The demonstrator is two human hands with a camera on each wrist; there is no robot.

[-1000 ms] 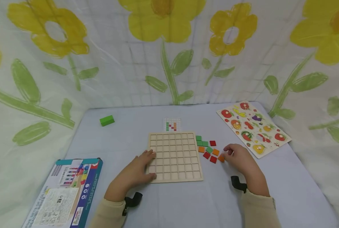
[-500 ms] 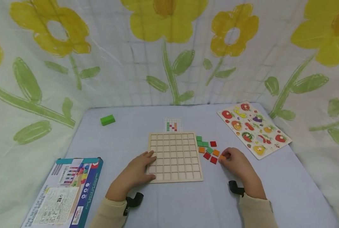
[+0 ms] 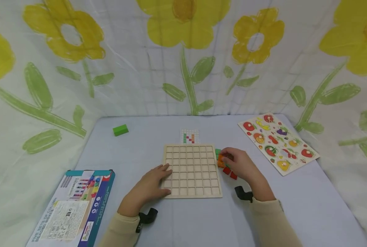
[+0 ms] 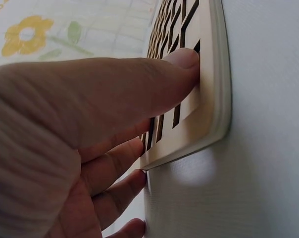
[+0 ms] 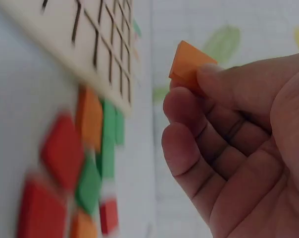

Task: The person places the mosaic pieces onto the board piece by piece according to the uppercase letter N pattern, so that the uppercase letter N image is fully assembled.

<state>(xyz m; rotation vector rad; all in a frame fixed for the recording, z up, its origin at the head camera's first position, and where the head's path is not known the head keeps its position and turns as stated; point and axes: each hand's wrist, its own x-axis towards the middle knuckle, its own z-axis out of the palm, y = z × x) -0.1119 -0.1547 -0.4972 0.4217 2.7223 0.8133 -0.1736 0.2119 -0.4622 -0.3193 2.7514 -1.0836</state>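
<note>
I hold an orange tile (image 5: pixel 191 64) in my right hand (image 3: pixel 240 164), just off the right edge of the grid board (image 3: pixel 192 171) at the centre of the head view. My right thumb and fingertips pinch it by one side so that a corner stands free, probably to keep its edges clear of my fingers; the right wrist view shows it lifted apart from the others. My left hand (image 3: pixel 149 181) lies relaxed, fingers loosely spread over the board's left border and thumb on its face near the lower left corner, likely to stop it sliding. Every grid square that I can see is bare. Red tiles (image 5: pixel 63 151), green tiles (image 5: pixel 108 144) and two more orange ones lie loose along the board's right side, within easy reach, I judge, of my right hand, which partly hides them in the head view. A small card (image 3: pixel 190 136) printed with coloured squares lies just beyond the board's top edge, where it seems easy to consult. Farther out are a green block (image 3: pixel 120 130) at upper left, a fruit-picture board (image 3: pixel 279 144) at right and a flat box (image 3: pixel 69 206) at lower left. The worktop (image 3: pixel 196 223) is covered in pale cloth, and a white hanging (image 3: pixel 125 85) with yellow flowers closes off the room behind.
</note>
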